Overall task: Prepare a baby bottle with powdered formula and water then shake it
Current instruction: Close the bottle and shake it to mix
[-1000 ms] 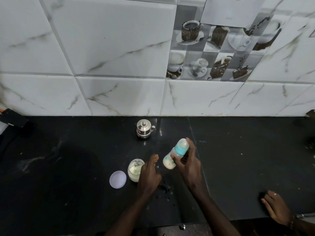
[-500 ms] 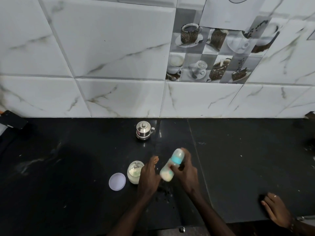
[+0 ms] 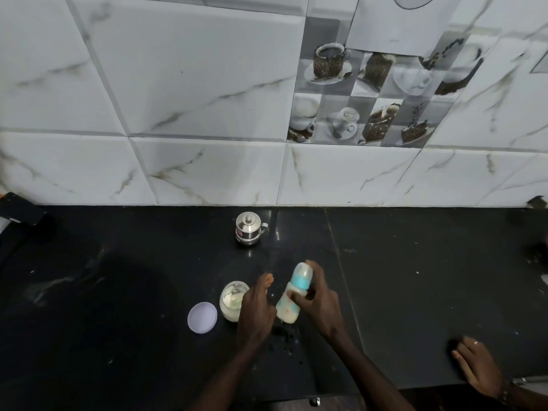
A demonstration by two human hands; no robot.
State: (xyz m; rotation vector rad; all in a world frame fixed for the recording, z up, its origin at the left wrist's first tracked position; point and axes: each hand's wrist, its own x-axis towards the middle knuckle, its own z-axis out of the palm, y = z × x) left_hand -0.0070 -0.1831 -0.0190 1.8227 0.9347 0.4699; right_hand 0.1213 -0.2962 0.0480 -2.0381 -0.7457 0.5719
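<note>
My right hand (image 3: 318,301) grips a baby bottle (image 3: 292,295) with a teal collar and clear cap, tilted with its top leaning away to the right; pale milky liquid fills its lower part. My left hand (image 3: 256,310) hovers just left of the bottle's base, fingers loosely curled, holding nothing. An open glass jar of whitish formula powder (image 3: 232,301) stands beside my left hand, partly hidden by it. The jar's lilac lid (image 3: 202,317) lies flat to its left on the black counter (image 3: 118,292).
A small steel pot with a lid (image 3: 249,229) stands near the wall behind the bottle. Another person's hand (image 3: 477,369) rests on the counter at the lower right. Dark droplets speckle the counter below the bottle. A black object (image 3: 17,209) sits at the far left.
The bottle has dipped and come back up in my right hand, shaken close to the counter. My left hand stays beside it. The other person's hand has hardly shifted.
</note>
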